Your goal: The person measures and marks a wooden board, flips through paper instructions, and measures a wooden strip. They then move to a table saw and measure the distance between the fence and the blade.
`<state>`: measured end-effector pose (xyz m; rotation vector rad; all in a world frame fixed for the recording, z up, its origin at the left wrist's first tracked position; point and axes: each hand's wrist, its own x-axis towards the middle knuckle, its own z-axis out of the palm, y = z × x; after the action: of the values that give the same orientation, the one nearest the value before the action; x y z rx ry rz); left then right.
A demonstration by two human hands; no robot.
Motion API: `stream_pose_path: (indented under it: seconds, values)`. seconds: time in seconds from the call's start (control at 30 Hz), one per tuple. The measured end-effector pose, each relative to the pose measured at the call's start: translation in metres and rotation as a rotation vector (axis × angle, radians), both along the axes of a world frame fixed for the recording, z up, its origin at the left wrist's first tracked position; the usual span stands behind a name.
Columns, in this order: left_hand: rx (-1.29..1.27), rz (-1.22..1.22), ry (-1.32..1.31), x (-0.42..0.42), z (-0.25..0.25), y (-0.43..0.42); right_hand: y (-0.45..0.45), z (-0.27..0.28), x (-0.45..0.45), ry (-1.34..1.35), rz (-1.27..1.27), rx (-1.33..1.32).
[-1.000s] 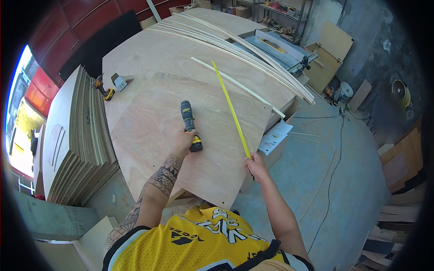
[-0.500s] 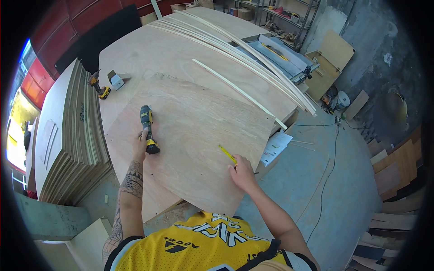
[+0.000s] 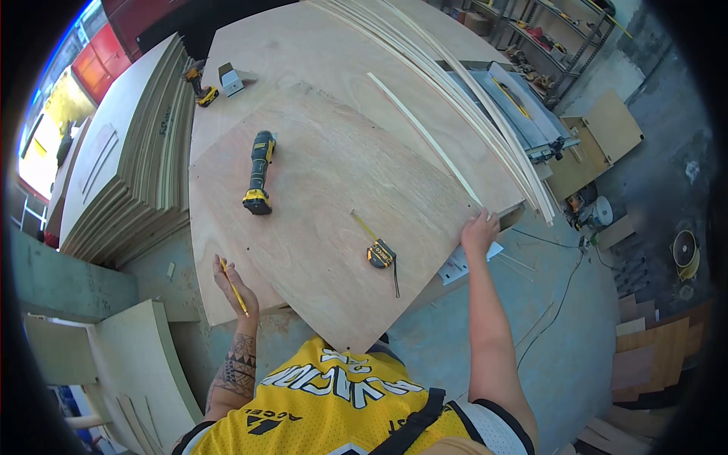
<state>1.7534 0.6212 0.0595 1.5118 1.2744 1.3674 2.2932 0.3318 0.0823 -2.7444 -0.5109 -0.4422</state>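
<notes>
A yellow pencil (image 3: 233, 287) sits in my left hand (image 3: 246, 301), which is off the near left edge of the table with the fingers closed about it. At the right corner of a loose plywood panel (image 3: 326, 159), my right hand (image 3: 478, 233) grips the edge, its fingertips on top. On that panel a black and yellow tape measure (image 3: 380, 255) lies with a short length of blade out and its strap trailing. Further left on the panel rests a black and yellow cordless power tool (image 3: 259, 173), touched by neither hand.
A cordless drill (image 3: 200, 85) and a small box (image 3: 231, 79) stand at the far left of the table. Long wood strips (image 3: 455, 91) run along the right, beside a table saw (image 3: 504, 98). Stacked plywood sheets (image 3: 144, 152) flank the left side. A cable (image 3: 557, 296) crosses the floor.
My left hand has left the power tool and now holds a pencil nearer my body. My right hand has let go of the tape measure and moved to the panel's right corner. The view has shifted.
</notes>
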Motion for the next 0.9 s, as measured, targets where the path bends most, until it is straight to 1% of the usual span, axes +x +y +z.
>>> stream_pose_path:
  seconds: [0.03, 0.07, 0.1, 0.13, 0.17, 0.2, 0.23, 0.3, 0.33, 0.37, 0.4, 0.43, 0.47, 0.5, 0.53, 0.57, 0.6, 0.63, 0.67, 0.7, 0.73, 0.77, 0.83, 0.87, 0.9]
  values:
    - [0.0, 0.022, 0.007, -0.007, 0.0, -0.018, -0.019, -0.017, 0.025, -0.013, -0.056, -0.095]
    - [0.024, -0.004, 0.088, -0.012, 0.001, -0.034, -0.033, -0.031, 0.046, -0.03, -0.111, -0.187]
    - [0.045, -0.029, 0.17, -0.016, 0.003, -0.048, -0.044, -0.032, 0.06, -0.026, -0.086, -0.184]
    - [0.044, -0.005, 0.178, -0.017, 0.006, -0.064, -0.053, -0.033, 0.072, 0.141, -0.01, -0.156]
    - [0.04, -0.06, 0.213, -0.015, 0.009, -0.079, -0.056, -0.035, 0.081, 0.309, 0.064, -0.128]
    - [0.037, -0.119, 0.247, -0.011, 0.012, -0.093, -0.056, -0.033, 0.085, 0.314, 0.083, -0.128]
    - [0.038, -0.105, 0.252, -0.008, 0.015, -0.105, -0.058, -0.029, 0.089, 0.301, 0.094, -0.128]
    - [0.121, -0.322, 0.327, 0.003, 0.024, -0.122, -0.06, -0.017, 0.098, 0.29, 0.109, -0.116]
    - [0.127, -0.319, 0.331, 0.008, 0.032, -0.129, -0.065, -0.008, 0.104, 0.21, 0.123, -0.094]
    - [-0.004, -0.465, 0.313, 0.017, 0.052, -0.139, -0.071, 0.002, 0.113, 0.126, 0.132, -0.075]
    - [-0.139, -0.613, 0.295, 0.027, 0.063, -0.149, -0.079, 0.004, 0.133, 0.124, 0.129, -0.073]
    - [-0.136, -0.618, 0.296, 0.037, 0.061, -0.154, -0.087, 0.005, 0.157, 0.096, 0.214, -0.031]
    - [-0.081, -0.688, 0.278, 0.046, 0.057, -0.156, -0.09, 0.007, 0.17, 0.065, 0.299, 0.015]
    - [-0.023, -0.758, 0.26, 0.058, 0.059, -0.157, -0.086, 0.021, 0.156, 0.06, 0.292, 0.022]
    - [-0.095, -0.797, 0.207, 0.068, 0.061, -0.161, -0.08, 0.031, 0.137, 0.557, 0.319, 0.355]
    - [-0.091, -0.803, 0.203, 0.082, 0.065, -0.163, -0.07, 0.049, 0.105, 1.051, 0.333, 0.687]
    - [-0.163, -0.838, 0.146, 0.098, 0.07, -0.163, -0.053, 0.074, 0.046, 1.254, 0.379, 0.796]
    - [-0.239, -0.873, 0.089, 0.112, 0.075, -0.162, -0.036, 0.082, -0.008, 1.49, 0.437, 0.943]
    - [-0.244, -0.881, 0.085, 0.128, 0.081, -0.161, -0.018, 0.089, -0.065, 1.683, 0.466, 1.024]
    - [-0.383, -0.924, -0.032, 0.144, 0.089, -0.158, -0.003, 0.087, -0.115, 1.766, 0.532, 0.996]
    - [-0.52, -0.962, -0.149, 0.155, 0.096, -0.149, 0.015, 0.082, -0.158, 1.777, 0.592, 0.879]
    - [-0.524, -0.968, -0.15, 0.159, 0.108, -0.136, 0.033, 0.073, -0.199, 1.794, 0.607, 0.818]
    - [-1.002, -1.035, -0.039, 0.161, 0.128, -0.114, 0.052, 0.069, -0.267, 1.578, 0.642, 0.64]
    - [-0.926, -1.116, 0.029, 0.154, 0.115, -0.099, 0.054, 0.074, -0.27, 1.575, 0.634, 0.641]
    - [-0.929, -1.124, 0.027, 0.146, 0.099, -0.09, 0.057, 0.081, -0.27, 1.251, 0.841, 0.294]
